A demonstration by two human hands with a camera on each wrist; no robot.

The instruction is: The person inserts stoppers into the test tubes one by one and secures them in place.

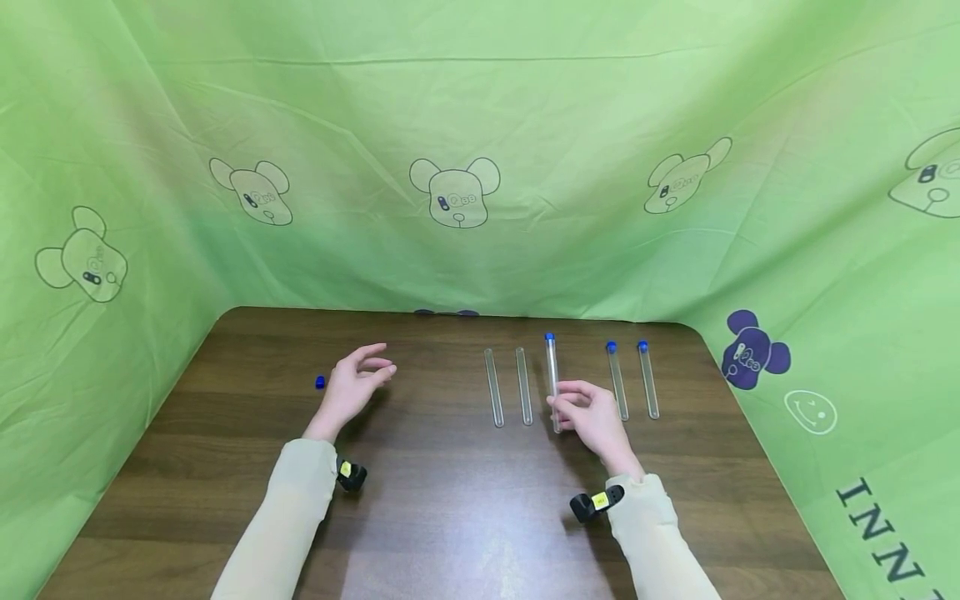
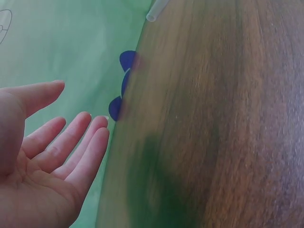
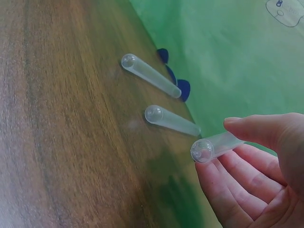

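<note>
Between thumb and fingers, my right hand [image 1: 596,419] holds a clear test tube [image 1: 552,367] with a blue cap at its far end. The right wrist view shows the rounded bottom of this test tube [image 3: 203,150] pointing at the camera, while its capped end is hidden there. Two uncapped test tubes [image 1: 493,388] [image 3: 154,76] lie side by side to the left of that hand. My left hand [image 1: 352,385] hovers over the left part of the table with fingers spread loosely and nothing in them. Just left of it lies a loose blue cap [image 1: 320,382].
Two test tubes with blue caps [image 1: 648,379] lie right of my right hand, one partly behind its fingers. The brown wooden table [image 1: 420,492] ends at a green cloth backdrop [image 1: 457,100] with bear-head prints, which also encloses both sides.
</note>
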